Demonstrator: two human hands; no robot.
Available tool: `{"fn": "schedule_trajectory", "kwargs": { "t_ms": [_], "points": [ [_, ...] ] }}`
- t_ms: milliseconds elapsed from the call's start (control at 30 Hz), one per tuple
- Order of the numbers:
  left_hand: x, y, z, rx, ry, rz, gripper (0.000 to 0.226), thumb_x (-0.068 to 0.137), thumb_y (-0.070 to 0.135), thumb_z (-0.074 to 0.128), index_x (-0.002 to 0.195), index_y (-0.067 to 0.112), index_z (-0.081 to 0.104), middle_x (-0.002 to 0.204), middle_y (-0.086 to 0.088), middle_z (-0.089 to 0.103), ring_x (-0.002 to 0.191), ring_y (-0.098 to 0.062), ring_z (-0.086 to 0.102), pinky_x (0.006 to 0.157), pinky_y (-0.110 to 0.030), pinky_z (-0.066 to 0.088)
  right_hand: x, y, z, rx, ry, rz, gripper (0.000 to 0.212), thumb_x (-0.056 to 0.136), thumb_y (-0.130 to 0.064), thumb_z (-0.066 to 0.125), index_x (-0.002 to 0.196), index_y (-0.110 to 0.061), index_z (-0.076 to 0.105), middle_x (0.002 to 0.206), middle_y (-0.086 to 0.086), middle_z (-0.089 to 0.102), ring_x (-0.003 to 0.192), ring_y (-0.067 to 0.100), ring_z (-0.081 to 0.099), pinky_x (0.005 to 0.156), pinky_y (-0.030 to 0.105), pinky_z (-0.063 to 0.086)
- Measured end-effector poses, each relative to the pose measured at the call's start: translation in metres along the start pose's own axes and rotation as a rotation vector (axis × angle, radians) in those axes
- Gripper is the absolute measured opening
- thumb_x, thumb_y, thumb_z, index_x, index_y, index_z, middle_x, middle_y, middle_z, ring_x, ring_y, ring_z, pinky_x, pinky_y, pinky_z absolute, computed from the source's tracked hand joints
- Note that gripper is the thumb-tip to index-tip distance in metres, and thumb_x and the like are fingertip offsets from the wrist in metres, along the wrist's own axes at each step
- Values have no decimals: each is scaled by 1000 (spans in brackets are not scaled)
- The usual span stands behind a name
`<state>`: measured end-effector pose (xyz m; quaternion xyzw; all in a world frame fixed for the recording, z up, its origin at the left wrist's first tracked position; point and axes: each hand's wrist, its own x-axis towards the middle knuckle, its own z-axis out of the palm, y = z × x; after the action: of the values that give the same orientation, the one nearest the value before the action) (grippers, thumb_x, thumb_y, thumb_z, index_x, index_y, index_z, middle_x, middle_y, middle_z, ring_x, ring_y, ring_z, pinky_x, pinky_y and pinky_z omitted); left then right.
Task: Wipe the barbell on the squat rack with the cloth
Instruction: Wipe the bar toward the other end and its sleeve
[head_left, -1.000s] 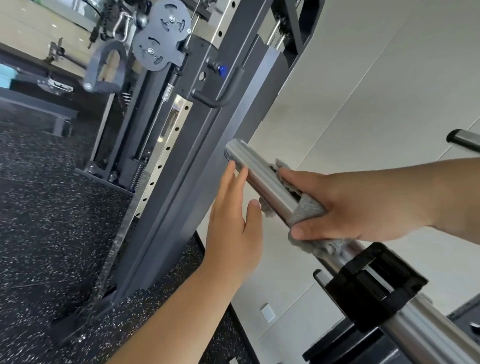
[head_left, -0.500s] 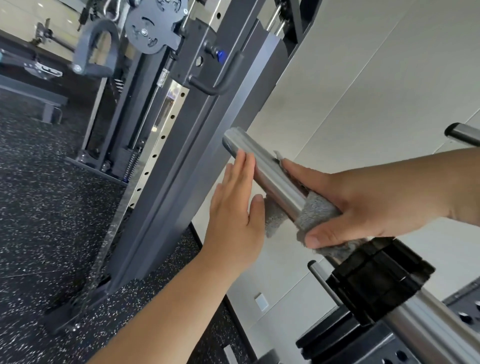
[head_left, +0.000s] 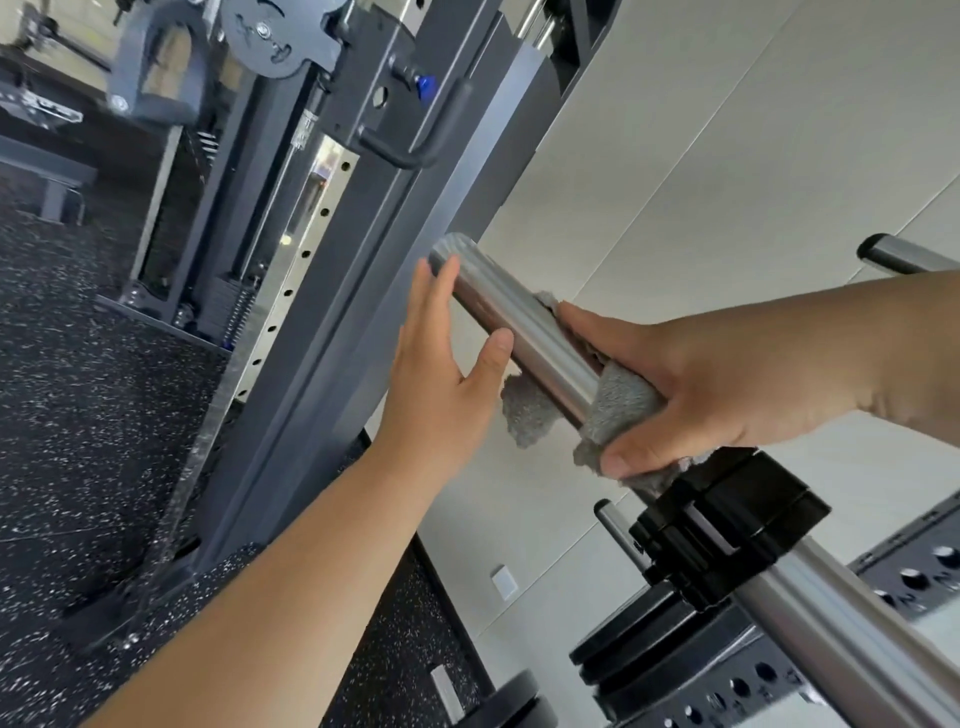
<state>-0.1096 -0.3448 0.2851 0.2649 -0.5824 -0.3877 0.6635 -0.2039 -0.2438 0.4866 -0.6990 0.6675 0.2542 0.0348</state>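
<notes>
since a second ago my left hand (head_left: 441, 364) has reached the barbell (head_left: 519, 322) sleeve, fingers straight against its end. my right hand (head_left: 696, 384) grips the cloth (head_left: 618, 405) around it beside the collar (head_left: 727, 525); i judge wiping is underway, with the inner bar left.

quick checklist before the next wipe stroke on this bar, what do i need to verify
1. Cloth wrapped round the barbell: ok, though one flap hangs loose below.
2. Right hand grip on the cloth: ok, fingers and thumb curl round it.
3. Left hand steadying: ok, straight fingers appear to touch the barbell near its free end.
4. Path toward the free end: not ok, the left hand lies alongside it.
5. Room toward the black collar: not ok, the cloth's edge is at it.
6. Barbell's far support: cannot tell, out of frame.
</notes>
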Motion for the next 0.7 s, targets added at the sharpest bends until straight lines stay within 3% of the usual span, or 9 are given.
{"fn": "schedule_trajectory", "kwargs": {
  "t_ms": [67, 100, 200, 267, 367, 500, 533, 633, 700],
  "points": [
    [1, 3, 3, -49, 1, -38, 81, 98, 58, 50, 164, 41, 6, 172, 14, -13, 157, -1, -5, 123, -33, 15, 7, -7, -2, 238, -86, -18, 105, 77, -47, 87, 154, -43, 15, 92, -3, 77, 79, 13, 73, 74, 36, 55],
    [2, 5, 4, -61, 3, -46, 81, 100, 54, 52, 164, 42, 4, 172, 13, -14, 157, -2, -7, 122, -31, 14, 15, -8, -1, 283, -27, -25, 94, 79, -44, 86, 149, -37, 25, 88, -4, 77, 77, 13, 73, 75, 36, 56],
    [6, 11, 6, -136, 22, -87, 81, 103, 42, 58, 163, 42, 5, 173, 7, -11, 157, -2, -9, 112, -8, 12, 41, -14, -1, 215, 276, -42, 86, 69, -69, 74, 142, -38, 41, 99, -15, 73, 91, 6, 70, 93, 36, 54],
    [9, 17, 7, -144, 38, -107, 80, 102, 43, 60, 164, 41, 8, 173, 9, -1, 156, -1, -2, 109, 0, 14, 44, -16, -1, 151, 282, -51, 95, 70, -75, 67, 152, -42, 33, 102, -20, 70, 97, 6, 67, 93, 30, 50],
    [1, 15, 5, -94, 46, -135, 70, 106, 46, 49, 165, 30, 15, 168, 17, 17, 152, 3, 15, 124, -25, 18, 19, -12, -8, 104, 58, -25, 93, 81, -61, 76, 153, -41, 21, 88, -20, 73, 78, -2, 68, 77, 25, 48],
    [-18, 5, 9, -36, -73, -86, 63, 112, 43, 33, 166, 33, 2, 172, 20, 0, 158, -1, 1, 131, -39, 8, -1, -8, -6, -3, -70, 52, 126, 69, -70, 77, 156, -51, -12, 90, -16, 74, 78, 3, 69, 75, 28, 52],
    [-19, 6, 12, -37, -93, -88, 64, 112, 40, 32, 165, 34, -4, 172, 20, -5, 158, 0, -1, 131, -38, 7, 3, -9, -4, 30, -56, 63, 129, 67, -71, 78, 157, -49, -11, 89, -15, 75, 79, 5, 70, 75, 29, 53],
    [-16, 11, 26, -185, -104, -91, 64, 113, 34, 27, 161, 37, -15, 171, 14, -18, 157, -1, -9, 132, -39, 4, 28, -12, 0, 153, 143, 7, 110, 65, -65, 81, 154, -34, 22, 88, -14, 75, 85, 12, 71, 83, 33, 55],
    [-16, 9, 31, -248, -79, -80, 63, 110, 44, 26, 155, 48, -17, 170, 17, -22, 156, 0, -12, 132, -42, 6, 35, -17, 0, 153, 233, -6, 101, 73, -61, 80, 154, -35, 24, 101, -17, 70, 94, 8, 68, 87, 29, 53]
  ]
}}
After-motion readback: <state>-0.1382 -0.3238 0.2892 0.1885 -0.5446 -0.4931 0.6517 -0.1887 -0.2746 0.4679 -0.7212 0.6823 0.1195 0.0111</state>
